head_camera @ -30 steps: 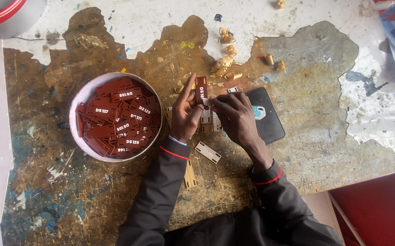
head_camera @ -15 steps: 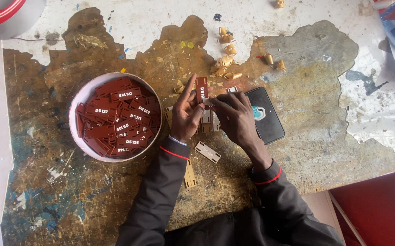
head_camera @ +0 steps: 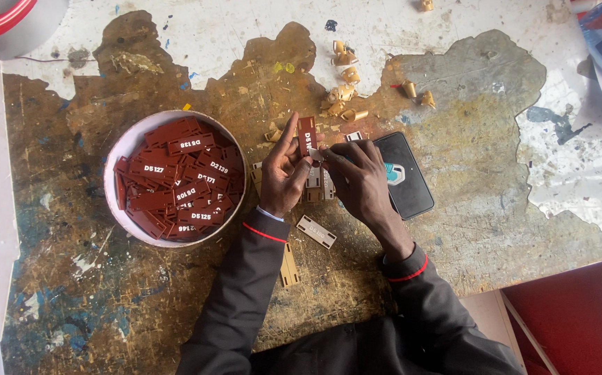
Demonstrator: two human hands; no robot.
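Note:
My left hand holds a small dark red rectangular tag upright between thumb and fingers. My right hand is beside it, its fingertips pinching a pale strip at the tag's edge. Several pale tan tags lie on the table under both hands. A round white bowl to the left is full of the same dark red tags with white lettering.
A black phone lies just right of my right hand. Curled tan peelings are scattered beyond the hands. Loose tan tags lie near my wrists. The worn table's front edge drops off at lower right.
The hands have stayed in place. The fingers have shifted slightly on the red tag.

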